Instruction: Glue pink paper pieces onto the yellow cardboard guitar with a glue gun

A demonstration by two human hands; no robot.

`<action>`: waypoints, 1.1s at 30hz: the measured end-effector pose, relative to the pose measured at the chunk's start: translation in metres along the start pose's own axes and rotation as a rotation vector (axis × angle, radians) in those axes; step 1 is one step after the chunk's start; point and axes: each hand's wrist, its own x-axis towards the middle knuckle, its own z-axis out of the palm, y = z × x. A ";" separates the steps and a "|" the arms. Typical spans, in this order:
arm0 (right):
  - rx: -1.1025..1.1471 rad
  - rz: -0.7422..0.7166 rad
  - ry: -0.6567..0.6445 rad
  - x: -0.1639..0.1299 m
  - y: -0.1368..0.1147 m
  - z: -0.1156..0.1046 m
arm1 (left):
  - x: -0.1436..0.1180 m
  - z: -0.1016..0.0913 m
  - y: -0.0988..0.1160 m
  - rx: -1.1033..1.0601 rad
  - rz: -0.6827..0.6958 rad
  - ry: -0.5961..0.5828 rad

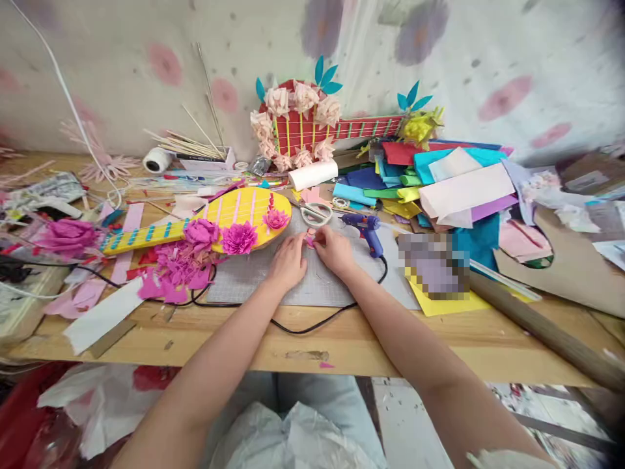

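Note:
My left hand (pixel 288 262) and my right hand (pixel 334 251) meet over a grey cutting mat (pixel 254 277), pinching a small pink paper piece (pixel 309 241) between the fingertips. Just left of them lies a yellow paper guitar (pixel 244 207) with magenta paper flowers (pixel 239 238) glued on it. A blue glue gun (pixel 365 228) rests right of my right hand, its black cord (pixel 312 322) looping to the table's front edge. White-handled scissors (pixel 315 212) lie just beyond my hands.
A red paper guitar (pixel 312 130) with cream flowers leans on the back wall. A stack of coloured paper sheets (pixel 439 182) fills the right. Pink scraps (pixel 170 277), a tape roll (pixel 157 159), sticks (pixel 188 144) and a cardboard tube (pixel 541 329) lie around.

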 end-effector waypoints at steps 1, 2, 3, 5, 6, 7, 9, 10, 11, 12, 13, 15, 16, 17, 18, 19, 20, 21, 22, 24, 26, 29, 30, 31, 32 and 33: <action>-0.001 0.006 0.004 0.000 0.000 0.000 | 0.000 -0.001 0.000 0.001 -0.002 -0.001; 0.003 0.010 0.007 0.000 0.001 0.000 | -0.001 -0.002 -0.001 0.002 0.000 -0.001; 0.012 0.011 0.007 0.000 0.001 -0.001 | -0.001 -0.002 -0.001 0.002 0.005 -0.002; 0.047 0.009 0.002 0.000 0.002 -0.002 | -0.001 -0.003 -0.001 0.001 0.030 -0.003; 0.074 0.005 -0.004 -0.001 0.003 -0.003 | -0.002 -0.003 -0.001 0.000 0.048 -0.003; 0.101 -0.004 -0.013 -0.001 0.003 -0.004 | -0.002 -0.003 -0.001 0.000 0.063 -0.003; 0.135 -0.020 -0.030 -0.001 0.004 -0.007 | -0.002 -0.004 0.000 0.000 0.072 -0.002; 0.135 -0.025 -0.035 -0.001 0.004 -0.007 | -0.002 -0.004 0.000 0.000 0.067 -0.003; 0.124 -0.025 -0.035 -0.001 0.003 -0.008 | -0.002 -0.004 0.000 -0.001 0.060 -0.003; 0.108 -0.022 -0.033 -0.001 0.003 -0.008 | -0.002 -0.004 0.000 -0.003 0.053 -0.003; 0.090 -0.016 -0.031 -0.001 0.002 -0.008 | -0.002 -0.004 0.000 -0.006 0.048 -0.004; 0.064 -0.003 -0.024 -0.001 0.001 -0.007 | -0.002 -0.005 0.000 -0.016 0.041 -0.003; 0.057 0.002 -0.020 -0.001 0.001 -0.006 | -0.002 -0.005 0.000 -0.023 0.035 -0.002; 0.056 0.003 -0.015 -0.001 0.001 -0.006 | -0.002 -0.005 0.001 -0.030 0.029 -0.001; 0.059 0.000 -0.012 -0.001 0.001 -0.005 | -0.001 -0.006 0.001 -0.036 0.022 0.001; 0.066 -0.007 -0.009 -0.001 0.001 -0.005 | -0.001 -0.006 0.001 -0.041 0.016 0.002; 0.075 -0.016 -0.008 -0.001 0.002 -0.005 | -0.001 -0.006 0.001 -0.042 0.011 0.003; 0.081 -0.025 -0.009 -0.002 0.002 -0.005 | -0.001 -0.006 0.001 -0.041 0.008 0.005; 0.083 -0.031 -0.012 -0.002 0.002 -0.005 | -0.001 -0.006 0.001 -0.038 0.007 0.007; 0.071 -0.024 -0.016 -0.002 0.001 -0.006 | -0.001 -0.006 0.001 -0.028 0.008 0.014; 0.051 -0.003 -0.021 -0.002 0.000 -0.006 | -0.001 -0.006 0.001 -0.024 0.012 0.019; 0.027 0.006 -0.029 -0.001 -0.003 -0.006 | 0.000 -0.006 0.001 -0.031 0.010 0.005; 0.021 0.001 -0.032 -0.001 -0.003 -0.006 | 0.000 -0.006 0.001 -0.033 0.006 -0.002; 0.015 -0.004 -0.033 -0.001 -0.004 -0.006 | 0.000 -0.006 0.001 -0.034 0.002 -0.008; 0.012 -0.009 -0.034 -0.001 -0.004 -0.006 | 0.000 -0.006 0.001 -0.033 -0.002 -0.012; 0.012 -0.011 -0.036 -0.001 -0.004 -0.006 | 0.000 -0.006 0.002 -0.031 -0.006 -0.014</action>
